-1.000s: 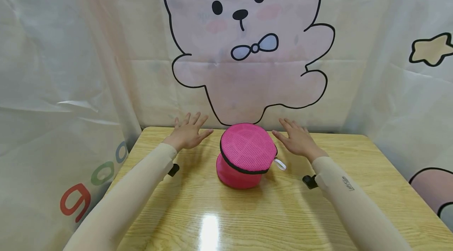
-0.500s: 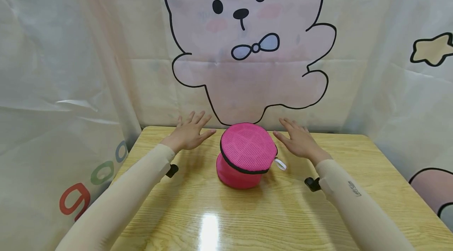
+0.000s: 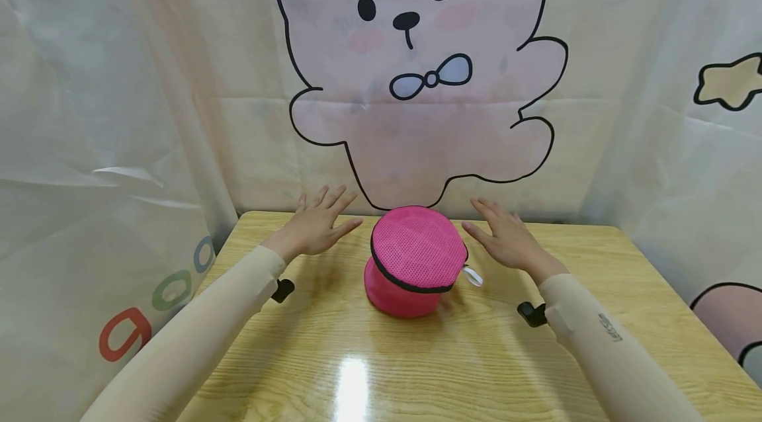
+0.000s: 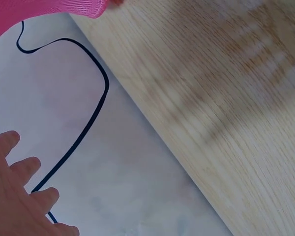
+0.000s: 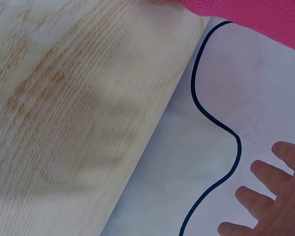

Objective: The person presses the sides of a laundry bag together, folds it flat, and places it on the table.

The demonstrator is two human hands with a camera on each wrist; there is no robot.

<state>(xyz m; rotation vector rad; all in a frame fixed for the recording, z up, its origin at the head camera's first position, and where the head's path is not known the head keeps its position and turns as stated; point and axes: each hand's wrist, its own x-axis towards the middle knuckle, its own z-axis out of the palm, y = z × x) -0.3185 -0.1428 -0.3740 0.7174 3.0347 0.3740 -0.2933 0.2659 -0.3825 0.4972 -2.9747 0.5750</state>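
A pink mesh wash bag (image 3: 419,247), drum-shaped with a black zip edge, stands on the wooden table between my two hands. A small white loop (image 3: 473,276) sticks out from its right side. To its left, my left hand (image 3: 312,227) is held over the table with fingers spread, touching nothing. On the other side my right hand (image 3: 506,237) hovers the same way, fingers straight and apart from the bag. Each wrist view catches only an edge of the bag, at the top left in the left one (image 4: 44,12) and the top right in the right one (image 5: 260,19).
The wooden table (image 3: 452,369) reaches back to a cloth backdrop (image 3: 262,164) printed with a cartoon bear. More printed cloth hangs along the left and right sides. Black wrist cameras sit under both sleeves, the left one (image 3: 282,290) and the right one (image 3: 532,314).
Both forearms have shifted slightly outward, the left to the left and the right to the right. The hands stay spread beside the wash bag, which has not moved.
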